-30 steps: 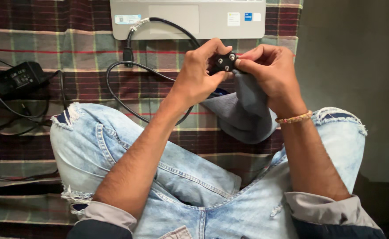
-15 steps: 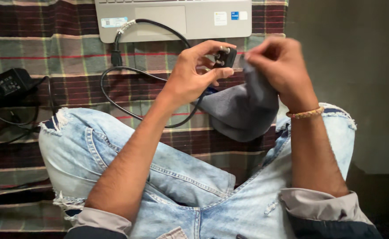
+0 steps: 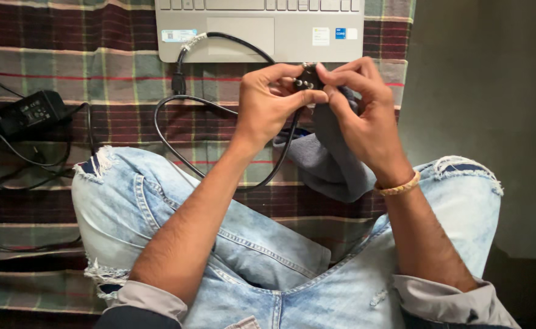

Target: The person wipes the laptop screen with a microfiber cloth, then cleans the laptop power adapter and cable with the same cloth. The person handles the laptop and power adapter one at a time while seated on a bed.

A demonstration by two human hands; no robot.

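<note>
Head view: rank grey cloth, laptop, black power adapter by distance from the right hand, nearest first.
1. Grey cloth: held in the right hand, draped beneath it.
2. Laptop: just above the hand, at the top edge.
3. Black power adapter: far left on the plaid blanket.

Laptop (image 3: 280, 30) cut off by top edge; plug (image 3: 309, 78) half-hidden.

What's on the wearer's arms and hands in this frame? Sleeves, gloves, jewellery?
Both hands are bare, no gloves. The left hand has nothing on its wrist or fingers. The right hand wears a woven tan bracelet at the wrist. Both forearms are uncovered; grey sleeves are pushed up to the elbows, with a darker layer showing under them at the frame's bottom edge.
</note>
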